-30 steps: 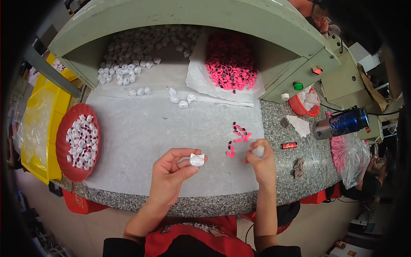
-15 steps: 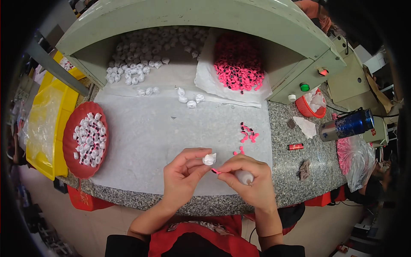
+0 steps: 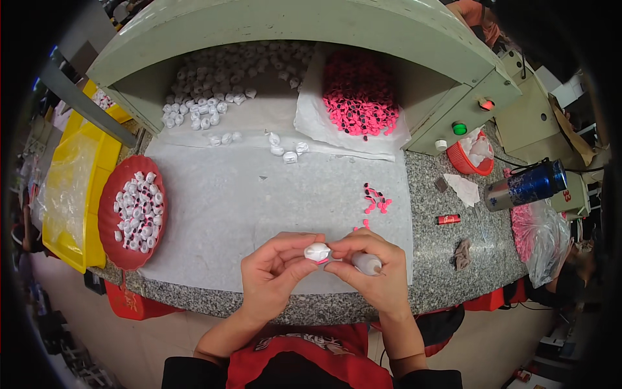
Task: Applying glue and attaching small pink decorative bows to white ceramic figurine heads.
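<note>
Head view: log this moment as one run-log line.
left hand: pinching small white cap | right hand: touching cap, holding white pen-like tool | near: pink discs, red tray of white caps

A speckled grey granite surface [image 3: 447, 272] curves along its front edge, with a white sheet [image 3: 214, 207] spread over most of it. Behind rises a pale green hood [image 3: 291, 32], its hollow underside in shadow. At its right end a slanted panel carries a red lamp [image 3: 486, 104] and a green button [image 3: 459, 128]. Yellow bins [image 3: 71, 188] stand beside the surface on the left. Beige machine housings [image 3: 538, 117] crowd the right side. The floor [image 3: 486, 343] below is pale and plain, evenly lit
</note>
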### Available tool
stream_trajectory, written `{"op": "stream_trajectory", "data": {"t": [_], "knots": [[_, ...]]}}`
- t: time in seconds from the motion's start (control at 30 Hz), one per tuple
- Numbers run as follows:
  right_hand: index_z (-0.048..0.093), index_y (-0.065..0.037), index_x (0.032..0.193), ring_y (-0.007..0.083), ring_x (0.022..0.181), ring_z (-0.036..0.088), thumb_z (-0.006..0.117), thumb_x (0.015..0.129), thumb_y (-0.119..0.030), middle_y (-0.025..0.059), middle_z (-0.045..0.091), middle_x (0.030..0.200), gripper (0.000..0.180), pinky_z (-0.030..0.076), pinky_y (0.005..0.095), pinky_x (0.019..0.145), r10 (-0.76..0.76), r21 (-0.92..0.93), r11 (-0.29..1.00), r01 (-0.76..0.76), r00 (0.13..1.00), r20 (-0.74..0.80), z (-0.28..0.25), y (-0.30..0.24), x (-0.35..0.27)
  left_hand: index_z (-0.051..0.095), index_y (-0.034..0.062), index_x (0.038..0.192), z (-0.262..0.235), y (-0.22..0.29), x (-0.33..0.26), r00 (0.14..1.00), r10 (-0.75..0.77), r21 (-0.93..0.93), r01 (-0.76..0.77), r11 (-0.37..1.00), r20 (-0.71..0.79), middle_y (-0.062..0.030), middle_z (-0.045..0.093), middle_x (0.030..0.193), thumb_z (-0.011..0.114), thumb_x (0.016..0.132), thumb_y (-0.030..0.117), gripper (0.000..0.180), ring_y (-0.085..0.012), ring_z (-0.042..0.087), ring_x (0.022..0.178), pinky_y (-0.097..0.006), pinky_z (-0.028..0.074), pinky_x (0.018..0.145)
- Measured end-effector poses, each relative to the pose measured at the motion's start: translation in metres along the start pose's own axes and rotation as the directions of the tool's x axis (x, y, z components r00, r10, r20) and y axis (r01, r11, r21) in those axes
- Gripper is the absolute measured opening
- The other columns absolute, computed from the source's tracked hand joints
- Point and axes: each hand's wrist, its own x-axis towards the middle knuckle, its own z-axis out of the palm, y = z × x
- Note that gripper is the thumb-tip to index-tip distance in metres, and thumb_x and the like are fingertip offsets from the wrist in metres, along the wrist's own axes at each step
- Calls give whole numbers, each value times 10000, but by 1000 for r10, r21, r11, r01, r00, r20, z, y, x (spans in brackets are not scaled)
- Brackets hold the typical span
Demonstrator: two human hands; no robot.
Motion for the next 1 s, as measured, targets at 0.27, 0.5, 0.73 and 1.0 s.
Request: {"op": "stream_trajectory", "data": {"t": [0.27,0.5,0.73,1.0], "knots": [[653,-7,819,112,660,545,681,629,87,58,592,740,214,414,215,559,-137,3,991,137,991,-12,3,3,-5,582,-24,1001,0,-15,-6,970,240,267,-238,934,25,-177,557,1037,570,756,-119,262,-214,582,928,-282,503,785],[658,-6,805,106,656,548,677,635,88,63,600,738,195,416,211,562,-94,62,993,95,995,-23,7,8,-5,586,-18,987,5,-21,-8,950,308,350,-274,896,-44,-176,564,1020,570,767,-101,236,-213,588,913,-270,498,774],[653,-6,790,102,651,544,663,650,87,58,600,749,168,415,208,563,-70,57,996,71,997,-32,10,10,-4,570,-32,1009,5,-26,-10,957,274,294,-237,926,-92,-164,561,1036,563,785,-82,229,-208,587,916,-278,491,785],[640,-28,833,131,674,568,721,633,29,67,603,812,223,456,238,582,-341,-163,930,328,939,-52,8,18,2,542,-24,1051,0,-15,2,899,-420,-332,360,872,-128,-112,613,892,561,831,19,226,-162,596,865,-270,499,744]]}}
